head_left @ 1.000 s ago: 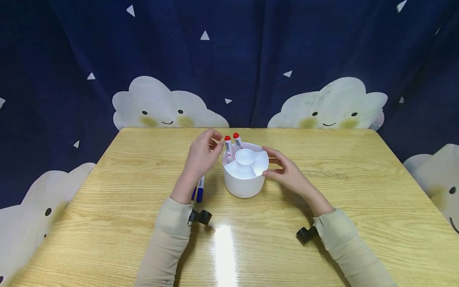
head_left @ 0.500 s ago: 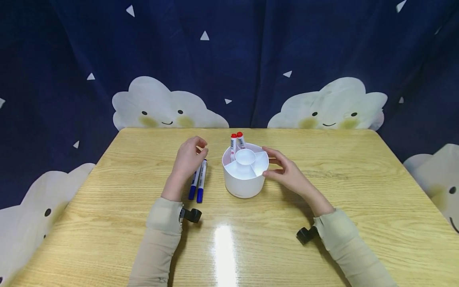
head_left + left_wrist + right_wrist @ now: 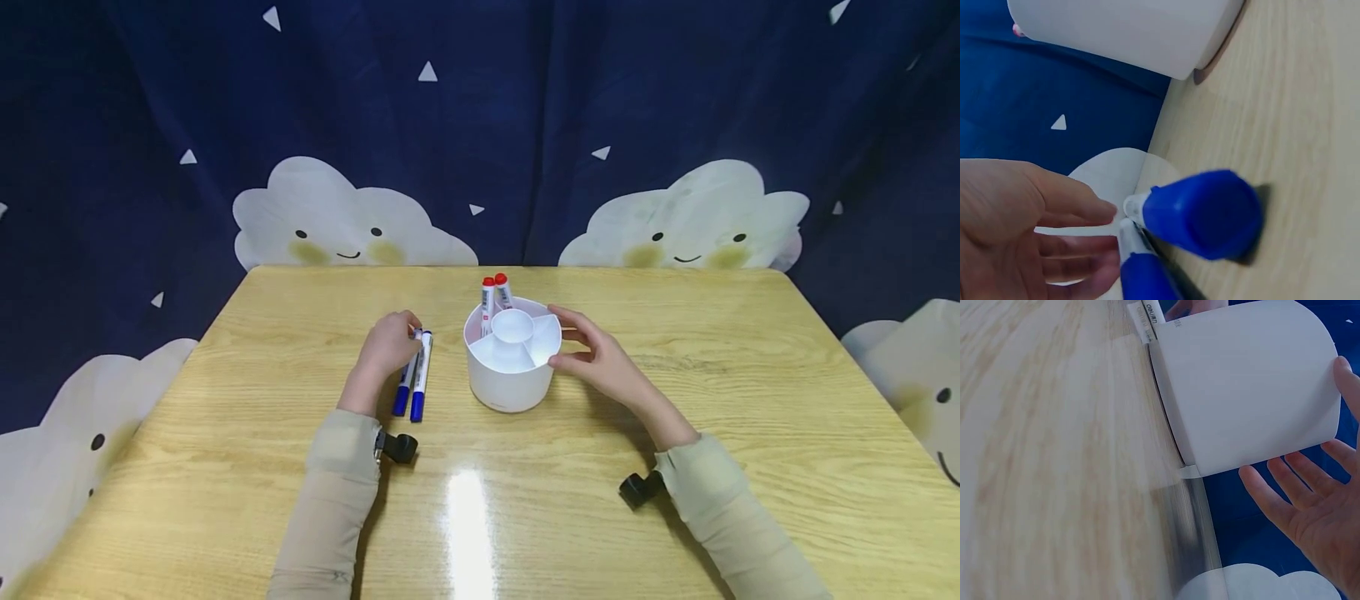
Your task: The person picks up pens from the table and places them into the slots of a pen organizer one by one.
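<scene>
White holder: round, divided desk holder (image 3: 510, 390), upright on the counter (image 3: 570, 517) near the middle; a round centre cup (image 3: 513, 327) has partitions running out from it to the wall.
Red-capped pair: two markers stand in the back-left compartment, caps up; the left red-capped marker (image 3: 487, 307) close to vertical, the right red-capped marker (image 3: 503, 292) tilted, its top leaning left; caps side by side.
Blue-capped pair: left blue-capped marker (image 3: 402, 400) and right blue-capped marker (image 3: 422, 371) lie on the counter left of the holder, just beside each other, caps toward the person.
Left hand: left hand (image 3: 390, 342) at the far ends of the blue-capped pair; fingers bent and partly spread, with a gap between thumb and fingers in the wrist view; contact with either marker cannot be told.
Right hand: right hand (image 3: 600, 354) on the holder's right side, thumb toward the front and fingers toward the back, gripping it about as wide as that section of wall.
Sleeves: beige, on both arms; a black wrist device (image 3: 401, 448) at the left cuff, another (image 3: 637, 492) at the right.
Backdrop: dark blue curtain (image 3: 495, 125) with white triangles and smiling clouds, behind the counter.
Lighting: bright reflection (image 3: 470, 533) on the counter's near part.
</scene>
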`<state>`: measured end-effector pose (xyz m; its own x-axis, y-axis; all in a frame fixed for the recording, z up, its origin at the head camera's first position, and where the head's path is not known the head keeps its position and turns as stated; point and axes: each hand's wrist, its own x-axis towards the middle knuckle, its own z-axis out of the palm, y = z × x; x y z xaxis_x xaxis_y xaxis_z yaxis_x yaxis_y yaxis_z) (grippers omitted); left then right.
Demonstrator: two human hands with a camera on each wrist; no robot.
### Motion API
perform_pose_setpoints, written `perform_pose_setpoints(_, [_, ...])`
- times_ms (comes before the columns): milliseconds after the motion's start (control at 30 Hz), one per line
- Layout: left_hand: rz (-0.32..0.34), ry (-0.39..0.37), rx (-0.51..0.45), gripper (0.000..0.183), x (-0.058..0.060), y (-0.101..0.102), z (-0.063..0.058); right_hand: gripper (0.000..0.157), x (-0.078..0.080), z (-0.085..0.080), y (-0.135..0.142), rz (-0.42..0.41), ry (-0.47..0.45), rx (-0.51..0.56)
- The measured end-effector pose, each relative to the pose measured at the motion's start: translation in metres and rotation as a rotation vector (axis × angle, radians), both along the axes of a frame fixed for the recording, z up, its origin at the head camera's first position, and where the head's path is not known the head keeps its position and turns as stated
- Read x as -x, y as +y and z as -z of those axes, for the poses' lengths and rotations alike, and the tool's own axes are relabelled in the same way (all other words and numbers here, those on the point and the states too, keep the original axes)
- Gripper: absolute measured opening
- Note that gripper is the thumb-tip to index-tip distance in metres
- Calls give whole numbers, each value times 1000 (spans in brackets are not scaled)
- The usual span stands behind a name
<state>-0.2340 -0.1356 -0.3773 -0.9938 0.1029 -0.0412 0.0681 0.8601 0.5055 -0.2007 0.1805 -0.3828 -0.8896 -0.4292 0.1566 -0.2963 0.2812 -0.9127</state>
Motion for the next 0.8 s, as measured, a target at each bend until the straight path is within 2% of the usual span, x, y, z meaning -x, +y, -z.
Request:
perform_pose_setpoints(167, [-1, -56, 27, 34, 0, -1, 3, 68, -8, -13, -4, -4, -11, 0])
perform_pose_setpoints(367, [-15, -69, 3, 36, 0, -1, 4, 68, -13, -21, -7, 0, -8, -17])
perform_pose_setpoints(633, [-2, -56, 12, 39, 3, 0, 5, 68, 1, 0, 0, -1, 12, -3])
perform_pose_setpoints(800, [-18, -28, 9, 40, 2, 0, 3, 68, 1, 0, 0, -5, 16, 4])
